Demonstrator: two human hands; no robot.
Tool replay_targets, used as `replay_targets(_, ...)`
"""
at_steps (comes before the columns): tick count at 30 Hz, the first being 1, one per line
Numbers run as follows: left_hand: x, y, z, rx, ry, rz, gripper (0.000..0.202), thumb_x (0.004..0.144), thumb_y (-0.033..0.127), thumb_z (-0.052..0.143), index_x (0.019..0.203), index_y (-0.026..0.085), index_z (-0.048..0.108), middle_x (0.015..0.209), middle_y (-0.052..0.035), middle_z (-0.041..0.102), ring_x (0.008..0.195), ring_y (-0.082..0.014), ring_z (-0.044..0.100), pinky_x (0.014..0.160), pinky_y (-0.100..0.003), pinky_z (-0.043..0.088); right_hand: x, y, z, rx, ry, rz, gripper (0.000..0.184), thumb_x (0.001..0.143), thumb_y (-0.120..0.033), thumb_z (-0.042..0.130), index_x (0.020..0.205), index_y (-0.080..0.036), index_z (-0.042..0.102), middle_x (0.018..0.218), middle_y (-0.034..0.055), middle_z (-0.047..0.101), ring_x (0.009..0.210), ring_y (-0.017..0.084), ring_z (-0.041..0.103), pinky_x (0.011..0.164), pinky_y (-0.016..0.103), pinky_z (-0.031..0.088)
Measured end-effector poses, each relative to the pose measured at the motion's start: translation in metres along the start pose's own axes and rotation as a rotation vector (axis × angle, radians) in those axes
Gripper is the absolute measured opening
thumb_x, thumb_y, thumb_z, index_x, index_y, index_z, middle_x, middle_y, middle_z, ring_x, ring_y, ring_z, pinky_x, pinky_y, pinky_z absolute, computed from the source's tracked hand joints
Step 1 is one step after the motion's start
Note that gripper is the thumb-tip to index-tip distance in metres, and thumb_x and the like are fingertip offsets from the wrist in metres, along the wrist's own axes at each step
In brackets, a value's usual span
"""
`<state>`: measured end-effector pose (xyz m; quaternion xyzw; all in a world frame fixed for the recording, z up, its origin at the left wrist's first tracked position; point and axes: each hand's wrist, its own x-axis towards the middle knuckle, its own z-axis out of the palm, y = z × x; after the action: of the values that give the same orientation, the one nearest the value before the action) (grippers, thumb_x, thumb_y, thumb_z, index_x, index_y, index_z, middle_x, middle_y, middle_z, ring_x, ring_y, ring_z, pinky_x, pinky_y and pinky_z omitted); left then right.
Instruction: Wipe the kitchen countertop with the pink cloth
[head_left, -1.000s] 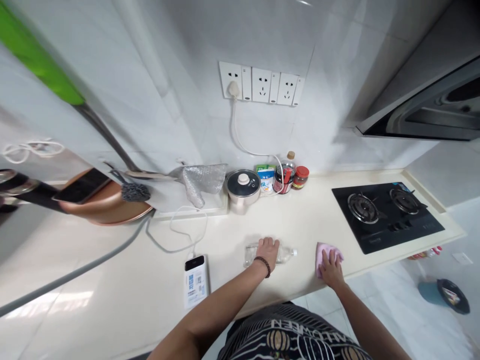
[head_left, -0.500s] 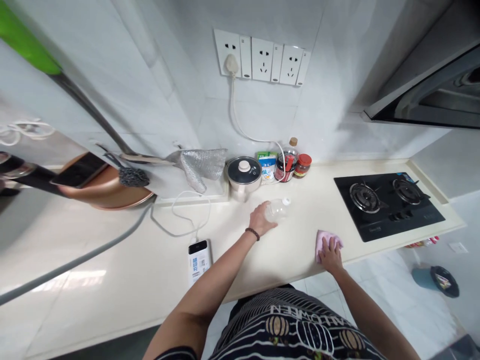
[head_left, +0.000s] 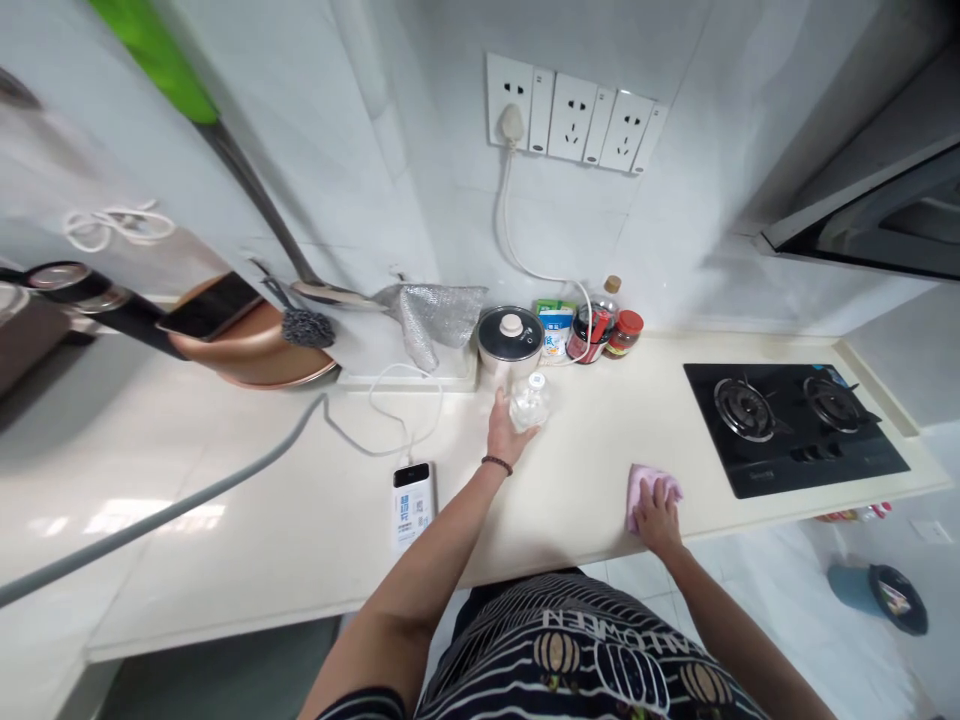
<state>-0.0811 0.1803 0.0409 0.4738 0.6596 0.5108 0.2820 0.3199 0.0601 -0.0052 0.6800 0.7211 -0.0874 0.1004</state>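
Observation:
My left hand (head_left: 504, 430) is wrapped round a clear plastic bottle (head_left: 529, 403), which now stands upright on the cream counter (head_left: 585, 450) just in front of a small lidded pot (head_left: 510, 343). A dark bead bracelet sits on that wrist. My right hand (head_left: 657, 508) lies flat on a pink cloth (head_left: 643, 484) near the counter's front edge, fingers spread over it.
Behind the pot stand a small packet (head_left: 556, 328) and jars (head_left: 607, 332). A black gas hob (head_left: 793, 425) fills the right end. A power bank (head_left: 412, 503) with a white cable lies left of my arm. A copper pan (head_left: 251, 350) and a silver bag (head_left: 431, 315) sit further left.
My left hand picked the lying bottle up off the counter, carried it back toward the pot and stood it upright. My right hand stayed on the pink cloth.

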Motion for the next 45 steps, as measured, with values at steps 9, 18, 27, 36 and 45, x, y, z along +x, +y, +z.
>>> replay_targets(9, -0.135, -0.024, -0.105, 0.005, -0.105, -0.114, 0.058, 0.088, 0.047, 0.068, 0.140, 0.022, 0.062, 0.094, -0.0028, 0.078, 0.079, -0.0179, 0.072, 0.080, -0.035, 0.061, -0.004, -0.137, 0.000, -0.016, -0.184, -0.389, 0.076, 0.101, -0.037, 0.051, 0.173, -0.034, 0.028, 0.184, 0.0047, 0.004, 0.169, 0.040, 0.004, 0.132, 0.062, 0.021)
replay_targets(18, -0.197, -0.024, -0.172, 0.151, 0.131, -0.191, 0.043, 0.088, 0.064, 0.061, 0.076, 0.023, 0.069, 0.058, 0.0038, 0.057, 0.056, -0.0127, 0.053, 0.059, -0.026, 0.049, 0.119, -0.182, -0.075, -0.076, -0.241, -0.195, 0.072, 0.107, -0.040, 0.036, 0.176, -0.029, 0.017, 0.185, 0.0071, 0.003, 0.169, 0.037, 0.007, 0.132, 0.057, 0.021)
replay_targets(27, -0.205, -0.103, -0.266, 0.350, 0.516, -0.351, 0.054, 0.082, 0.072, 0.055, 0.091, 0.022, 0.072, 0.090, -0.0098, 0.075, 0.077, -0.0244, 0.068, 0.069, -0.039, 0.059, 0.012, -0.203, -0.012, 0.007, -0.110, -0.532, 0.075, 0.096, -0.025, 0.054, 0.170, -0.029, 0.039, 0.183, 0.0077, 0.016, 0.168, 0.041, 0.010, 0.132, 0.062, 0.023)
replay_targets(36, -0.184, -0.135, -0.269, 0.584, 0.442, -0.158, 0.040, 0.091, 0.050, 0.050, 0.106, 0.020, 0.072, 0.106, -0.0142, 0.075, 0.102, -0.0309, 0.068, 0.099, -0.051, 0.054, 0.056, -0.306, -0.028, 0.130, -0.159, -0.569, 0.074, 0.099, -0.035, 0.060, 0.169, -0.036, 0.039, 0.183, 0.0020, 0.013, 0.169, 0.037, 0.011, 0.135, 0.056, 0.020)
replay_targets(45, -0.187, -0.125, -0.264, 0.776, 0.329, -0.295, 0.041, 0.098, 0.037, 0.050, 0.130, 0.019, 0.070, 0.135, -0.0175, 0.068, 0.125, -0.0342, 0.060, 0.107, -0.052, 0.047, 0.147, -0.424, -0.097, 0.166, -0.344, -0.497, 0.078, 0.101, -0.043, 0.056, 0.173, -0.032, 0.027, 0.184, 0.0019, -0.002, 0.169, 0.036, -0.004, 0.135, 0.056, 0.009)
